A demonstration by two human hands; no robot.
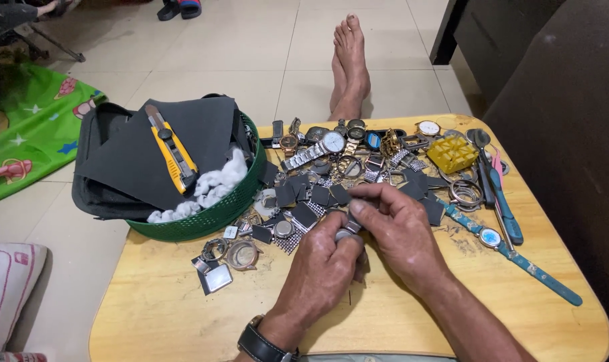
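Observation:
My left hand is closed around a small round silver watch case, held just above the low wooden table. My right hand meets it from the right, thumb and forefinger pinching a small dark square piece against the case. A black strap watch sits on my left wrist. Just beyond the hands lies a heap of dark square pieces, watch cases and metal bands.
A green basket at the left holds black sheets, white cotton and a yellow utility knife. Several watches lie at the far edge, with a yellow block, blue-handled tools and a blue-strap watch at the right. My bare feet rest beyond the table.

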